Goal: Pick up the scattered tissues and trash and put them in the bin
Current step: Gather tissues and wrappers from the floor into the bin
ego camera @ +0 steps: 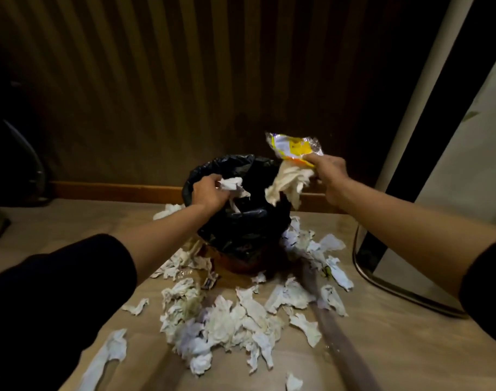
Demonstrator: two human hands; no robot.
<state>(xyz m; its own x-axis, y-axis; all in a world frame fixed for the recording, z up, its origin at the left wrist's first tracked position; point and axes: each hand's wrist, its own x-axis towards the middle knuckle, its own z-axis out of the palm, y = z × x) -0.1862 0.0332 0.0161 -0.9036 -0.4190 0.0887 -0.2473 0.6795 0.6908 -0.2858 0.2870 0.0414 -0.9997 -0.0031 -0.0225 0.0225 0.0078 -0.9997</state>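
A bin (pixel 241 230) lined with a black plastic bag stands on the floor by the wall. My left hand (pixel 208 191) is over its left rim, closed on a crumpled white tissue (pixel 231 184). My right hand (pixel 330 173) is above the bin's right rim, gripping a yellow and silver wrapper (pixel 293 146) together with a hanging wad of white tissues (pixel 287 184). Several crumpled tissues (pixel 227 317) lie scattered on the floor in front of and around the bin.
A ribbed wooden wall panel (pixel 184 80) with a baseboard runs behind the bin. A white cabinet or fridge (pixel 452 170) stands at the right, with a curved metal bar (pixel 382 280) at its foot. A small dark wrapper (pixel 211 282) lies near the bin's base.
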